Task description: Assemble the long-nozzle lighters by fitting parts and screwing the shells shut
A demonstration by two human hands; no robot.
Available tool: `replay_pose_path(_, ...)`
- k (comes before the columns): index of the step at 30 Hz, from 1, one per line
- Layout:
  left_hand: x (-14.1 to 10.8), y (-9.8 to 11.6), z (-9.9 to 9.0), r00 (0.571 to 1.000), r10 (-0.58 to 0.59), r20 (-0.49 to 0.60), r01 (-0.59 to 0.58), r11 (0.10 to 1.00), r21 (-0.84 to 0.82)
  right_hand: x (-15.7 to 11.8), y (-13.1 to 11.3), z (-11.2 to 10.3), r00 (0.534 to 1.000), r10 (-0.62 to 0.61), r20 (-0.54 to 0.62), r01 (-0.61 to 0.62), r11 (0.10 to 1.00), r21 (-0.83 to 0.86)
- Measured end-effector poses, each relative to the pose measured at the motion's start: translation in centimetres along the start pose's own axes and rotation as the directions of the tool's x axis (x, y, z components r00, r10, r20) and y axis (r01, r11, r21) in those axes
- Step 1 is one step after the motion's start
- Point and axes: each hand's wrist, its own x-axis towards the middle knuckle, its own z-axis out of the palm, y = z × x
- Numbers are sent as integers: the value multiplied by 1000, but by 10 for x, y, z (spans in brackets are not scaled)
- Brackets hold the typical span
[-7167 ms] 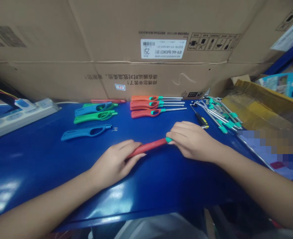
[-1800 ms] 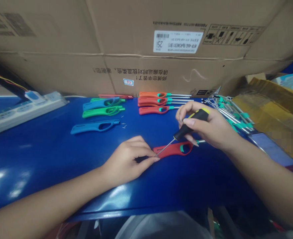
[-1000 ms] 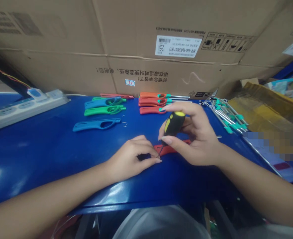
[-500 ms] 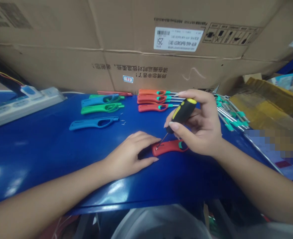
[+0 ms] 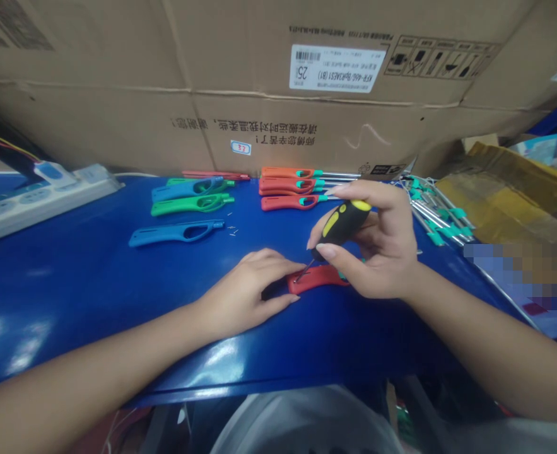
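A black and yellow screwdriver [image 5: 344,226] is gripped in my right hand [image 5: 385,243], tilted, its tip down at the left end of a red lighter body [image 5: 318,279]. That red body lies flat on the blue table, its right part partly hidden by my right hand. Around its left end, my left hand [image 5: 245,293] rests with thumb and fingers curved, the fingertips touching the end. Beyond my hands lie several orange and red lighters [image 5: 282,203] with metal rods. A blue casing [image 5: 164,233] and a green casing [image 5: 183,205] lie to the left, beside a few tiny screws [image 5: 233,231].
A white power strip [image 5: 46,198] lies at the left. Behind the table [image 5: 93,284] stands a large cardboard box [image 5: 240,63]. Metal rods with green parts [image 5: 436,214] are piled at the right, near a taped yellow-brown box [image 5: 510,195].
The screwdriver handle has tilted further over to the right, and my right hand has shifted slightly left and down. My left hand stays at the red body's end.
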Motion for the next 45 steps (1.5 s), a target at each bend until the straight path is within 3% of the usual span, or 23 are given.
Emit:
replay_pose_path(3,0,0,0,1000,2,3,-2,1000,2,0,0,0,1000,27,-11,-27,1000,10)
replay_pose_path(14,1,2,-1,1000,5,16,-5,1000,19,1,11,-1,973,-216,76,223,969,-105)
replay_pose_path(45,3,3,-3,1000,-14,22,14,1000,-20,0,7,1,963,-242,117,258,953,-158)
